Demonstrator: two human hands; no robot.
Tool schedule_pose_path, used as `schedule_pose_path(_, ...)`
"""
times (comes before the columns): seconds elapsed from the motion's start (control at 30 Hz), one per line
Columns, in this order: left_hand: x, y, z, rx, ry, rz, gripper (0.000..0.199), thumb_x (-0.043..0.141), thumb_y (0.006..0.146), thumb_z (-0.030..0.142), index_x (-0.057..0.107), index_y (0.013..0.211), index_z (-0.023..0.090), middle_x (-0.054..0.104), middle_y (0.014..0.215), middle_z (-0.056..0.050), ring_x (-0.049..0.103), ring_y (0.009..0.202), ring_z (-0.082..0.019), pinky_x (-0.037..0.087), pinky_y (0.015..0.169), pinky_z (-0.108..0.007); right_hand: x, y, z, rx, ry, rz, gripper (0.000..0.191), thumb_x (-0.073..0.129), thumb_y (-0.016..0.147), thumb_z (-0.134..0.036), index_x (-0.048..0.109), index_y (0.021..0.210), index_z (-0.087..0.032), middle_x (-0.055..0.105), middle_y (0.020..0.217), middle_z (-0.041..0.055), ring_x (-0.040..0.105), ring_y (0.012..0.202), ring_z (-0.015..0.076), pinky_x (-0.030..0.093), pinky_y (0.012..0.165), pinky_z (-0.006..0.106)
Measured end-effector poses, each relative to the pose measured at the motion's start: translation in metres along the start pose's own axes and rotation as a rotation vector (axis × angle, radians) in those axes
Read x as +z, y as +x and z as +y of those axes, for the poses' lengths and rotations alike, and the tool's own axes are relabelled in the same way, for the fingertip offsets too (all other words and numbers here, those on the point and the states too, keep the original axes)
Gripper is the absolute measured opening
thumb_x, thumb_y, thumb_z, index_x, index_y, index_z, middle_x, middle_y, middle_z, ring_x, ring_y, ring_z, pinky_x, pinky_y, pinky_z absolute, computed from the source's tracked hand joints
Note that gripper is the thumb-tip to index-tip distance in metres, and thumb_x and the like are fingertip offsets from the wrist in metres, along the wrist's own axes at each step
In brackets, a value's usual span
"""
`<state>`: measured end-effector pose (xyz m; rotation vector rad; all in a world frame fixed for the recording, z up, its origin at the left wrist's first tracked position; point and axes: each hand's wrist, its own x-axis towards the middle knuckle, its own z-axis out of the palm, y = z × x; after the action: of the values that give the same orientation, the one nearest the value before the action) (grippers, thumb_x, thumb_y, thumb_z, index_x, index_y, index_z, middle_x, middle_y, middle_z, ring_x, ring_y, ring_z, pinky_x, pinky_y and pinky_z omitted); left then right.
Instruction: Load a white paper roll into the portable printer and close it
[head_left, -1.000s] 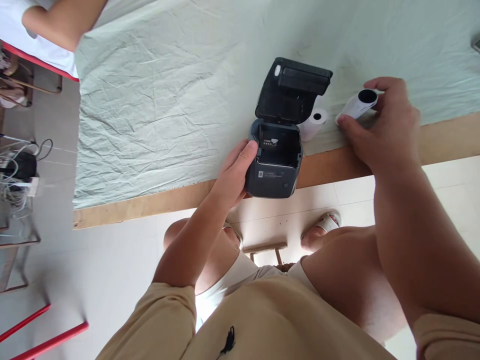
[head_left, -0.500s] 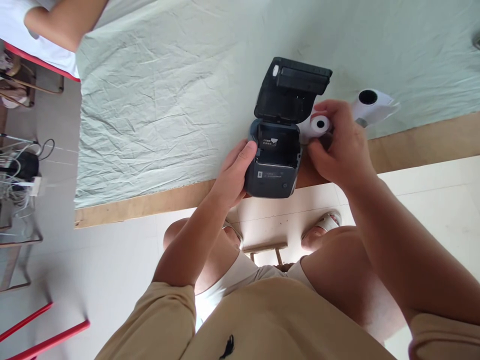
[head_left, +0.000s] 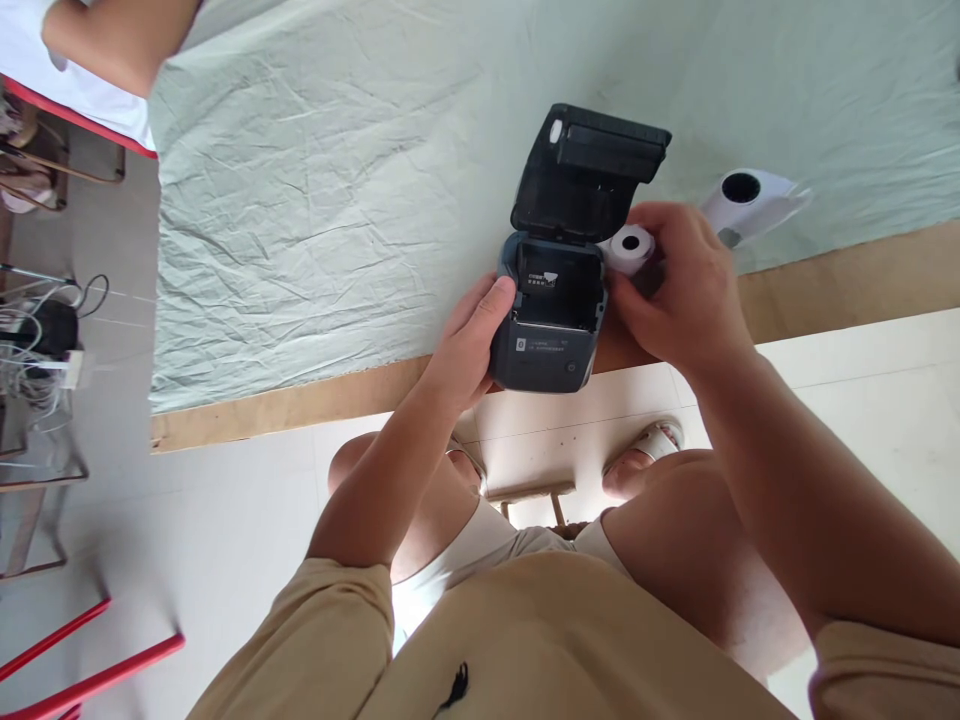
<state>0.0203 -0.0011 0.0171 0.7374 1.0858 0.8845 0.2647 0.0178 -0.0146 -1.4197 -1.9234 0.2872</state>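
Observation:
My left hand (head_left: 474,340) grips the left side of a dark portable label printer (head_left: 547,358), thumb on its edge. The printer's lid (head_left: 581,180) is swung up, and its paper bay (head_left: 559,285) holds no roll. Close by on the right, my right hand (head_left: 686,285) has its fingers closed around a small white paper roll (head_left: 628,248), whose dark core hole faces me. The roll is beside the printer's upper right edge, partly hidden by the fingers. Behind that hand a larger white roll (head_left: 750,205) with a dark core lies on the cloth.
A pale green cloth (head_left: 322,200) covers the table, whose wooden edge (head_left: 247,415) runs along the front. Another person's arm (head_left: 120,45) reaches in at the upper left. Tangled cables (head_left: 37,350) and red bars (head_left: 112,670) are on the left, over the floor.
My right hand has shifted the small paper roll slightly left and up, nearer the printer. The printer stays in my left hand with its lid up.

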Motion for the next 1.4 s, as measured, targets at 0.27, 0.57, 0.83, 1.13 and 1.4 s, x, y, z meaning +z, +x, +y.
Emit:
schedule_pose_path(0.27, 0.003, -0.001, 0.003, -0.027, 0.017, 0.041, 0.061, 0.071, 0.096, 0.083, 0.078, 0.119, 0.027, 0.071, 0.081, 0.0, 0.075, 0.06, -0.018, 0.045, 0.038, -0.023, -0.003, 0.0, -0.004, 0.035, -0.015, -0.007, 0.051, 0.069, 0.096, -0.023, 0.059, 0.145, -0.033, 0.077, 0.135, 0.0113, 0.077, 0.127, 0.0354, 0.065, 0.109, 0.057)
schedule_pose_path(0.57, -0.001, 0.002, -0.003, 0.012, -0.02, 0.001, 0.054, 0.071, 0.098, 0.079, 0.078, 0.111, 0.027, 0.083, 0.093, -0.003, 0.086, 0.072, -0.024, 0.05, 0.038, -0.025, 0.007, -0.001, 0.008, -0.02, -0.05, 0.1, 0.043, 0.078, 0.095, -0.036, 0.069, 0.137, -0.035, 0.073, 0.122, 0.0103, 0.078, 0.111, 0.0354, 0.067, 0.098, 0.058)
schedule_pose_path(0.83, -0.004, 0.002, -0.001, 0.048, -0.019, -0.064, 0.056, 0.08, 0.093, 0.078, 0.077, 0.112, 0.026, 0.078, 0.082, -0.001, 0.079, 0.066, -0.021, 0.051, 0.042, -0.027, -0.011, -0.002, -0.027, -0.053, 0.183, 0.399, 0.05, 0.082, 0.095, -0.059, 0.059, 0.133, -0.036, 0.075, 0.116, 0.0048, 0.079, 0.098, 0.0294, 0.065, 0.081, 0.048)
schedule_pose_path(1.13, -0.002, -0.004, 0.005, 0.093, 0.012, -0.107, 0.046, 0.09, 0.09, 0.059, 0.075, 0.119, 0.027, 0.081, 0.093, -0.001, 0.077, 0.072, -0.019, 0.063, 0.058, -0.029, -0.003, 0.003, -0.06, -0.213, 0.01, 0.199, 0.028, 0.075, 0.094, -0.022, 0.071, 0.121, -0.03, 0.09, 0.119, 0.0024, 0.087, 0.104, 0.0315, 0.066, 0.081, 0.047)
schedule_pose_path(1.4, -0.007, -0.002, 0.002, 0.125, -0.014, -0.132, 0.051, 0.083, 0.096, 0.063, 0.07, 0.132, 0.029, 0.084, 0.108, -0.002, 0.079, 0.083, -0.02, 0.062, 0.066, -0.031, 0.002, 0.0, -0.06, -0.349, 0.187, 0.19, 0.01, 0.075, 0.097, -0.023, 0.074, 0.097, -0.032, 0.088, 0.103, -0.0022, 0.083, 0.102, 0.0293, 0.062, 0.088, 0.05)
